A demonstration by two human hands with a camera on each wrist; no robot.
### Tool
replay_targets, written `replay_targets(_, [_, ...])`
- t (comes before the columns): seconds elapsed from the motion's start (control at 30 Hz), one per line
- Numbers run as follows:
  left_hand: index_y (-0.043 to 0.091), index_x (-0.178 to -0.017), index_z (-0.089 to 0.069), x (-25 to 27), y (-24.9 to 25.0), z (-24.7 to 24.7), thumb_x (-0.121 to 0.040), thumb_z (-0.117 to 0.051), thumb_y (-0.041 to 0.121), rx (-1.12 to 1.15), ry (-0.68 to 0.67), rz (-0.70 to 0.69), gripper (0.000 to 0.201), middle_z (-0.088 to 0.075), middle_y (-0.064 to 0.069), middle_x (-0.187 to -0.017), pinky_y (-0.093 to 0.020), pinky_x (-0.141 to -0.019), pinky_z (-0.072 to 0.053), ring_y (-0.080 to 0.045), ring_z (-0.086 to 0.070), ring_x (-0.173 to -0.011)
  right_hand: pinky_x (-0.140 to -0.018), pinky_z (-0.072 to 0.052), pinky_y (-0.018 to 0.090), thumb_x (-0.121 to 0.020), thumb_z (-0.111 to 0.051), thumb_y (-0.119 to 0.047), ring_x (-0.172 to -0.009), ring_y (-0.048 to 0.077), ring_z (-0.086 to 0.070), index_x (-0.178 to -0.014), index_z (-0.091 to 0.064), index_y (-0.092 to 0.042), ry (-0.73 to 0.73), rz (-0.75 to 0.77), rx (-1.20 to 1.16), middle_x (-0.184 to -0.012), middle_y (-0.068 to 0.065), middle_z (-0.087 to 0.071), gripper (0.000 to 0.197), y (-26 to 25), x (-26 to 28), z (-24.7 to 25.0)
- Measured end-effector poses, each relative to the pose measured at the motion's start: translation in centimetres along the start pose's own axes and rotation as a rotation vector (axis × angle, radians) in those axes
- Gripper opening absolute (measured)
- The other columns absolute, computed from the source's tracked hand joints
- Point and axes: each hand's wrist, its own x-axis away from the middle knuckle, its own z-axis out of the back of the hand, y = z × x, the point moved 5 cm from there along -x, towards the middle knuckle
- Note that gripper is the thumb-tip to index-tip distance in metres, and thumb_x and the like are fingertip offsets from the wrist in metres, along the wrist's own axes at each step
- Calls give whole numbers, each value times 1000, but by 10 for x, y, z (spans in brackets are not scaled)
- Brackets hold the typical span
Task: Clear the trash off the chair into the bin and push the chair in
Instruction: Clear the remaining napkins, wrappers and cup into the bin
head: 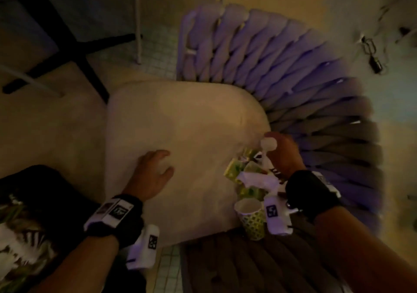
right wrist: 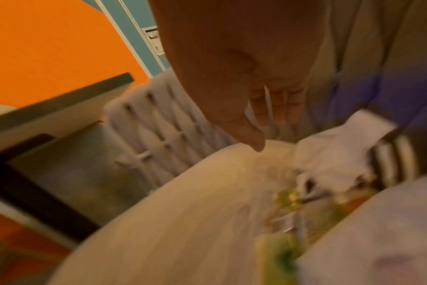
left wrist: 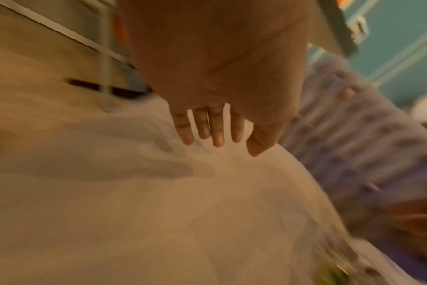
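Note:
The chair has a cream seat cushion and a purple woven back. A trash pile lies on the cushion's right side: green-yellow wrappers, crumpled white paper and a green-patterned paper cup. My right hand hovers over the pile with relaxed fingers beside a small white round piece; the right wrist view shows this hand empty above blurred trash. My left hand is spread open just above the bare cushion, casting a shadow, with straight fingers.
A black-lined bin holding trash stands at the lower left beside the chair. Dark table legs and a thin white leg stand beyond the cushion. The chair's dark woven arm is at the bottom. Small metal items lie far right.

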Motion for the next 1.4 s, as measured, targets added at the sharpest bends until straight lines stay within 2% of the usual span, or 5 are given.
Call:
replay_targets(0.4, [20, -123, -54, -44, 106, -125, -81, -63, 30, 1, -312, -25, 44, -50, -9, -123, -39, -105, -38, -29, -46, -122, -79, -49, 36, -76, -65, -12, -96, 34, -65, -93, -69, -2, -205, -23, -72, -99, 21, -70, 20, 71, -33, -29])
replay_targets(0.73, [31, -142, -30, -58, 148, -152, -71, -79, 31, 19, -439, -190, 86, -36, -3, -145, -41, -106, -40, -22, -38, -132, -83, -52, 40, -75, -71, 1, -87, 16, -58, -91, -66, -1, -519, -30, -863, -99, 6, -63, 17, 18, 5, -32])
replay_targets(0.97, [22, -116, -60, -68, 148, -116, -86, -60, 3, 157, -265, -186, 36, -64, -1, -116, -18, -89, -45, -16, -61, -106, -77, -53, 25, -75, -66, 13, -87, 15, -57, -88, -56, -13, -495, -3, -1124, -94, 9, -57, 31, -8, 2, -20])
replay_targets(1.23, [-2, -104, -60, -61, 104, -42, -74, -42, 5, -2, -49, -73, 36, -56, -22, -109, -27, -88, -41, -31, -58, -102, -106, -38, 45, -67, -81, -34, -123, 35, -39, -135, -38, -28, -624, 193, -67, -137, 13, -29, 81, -7, 5, -71])
replay_targets(1.4, [10, -109, -61, -25, 73, -72, -68, -44, 66, -366, -246, -27, 71, -47, -10, -102, -40, -83, -49, -33, -57, -94, -96, -43, 42, -76, -71, -24, -113, 38, -47, -127, -44, -12, -497, 217, 27, -130, 17, -35, 59, -21, -5, -82])
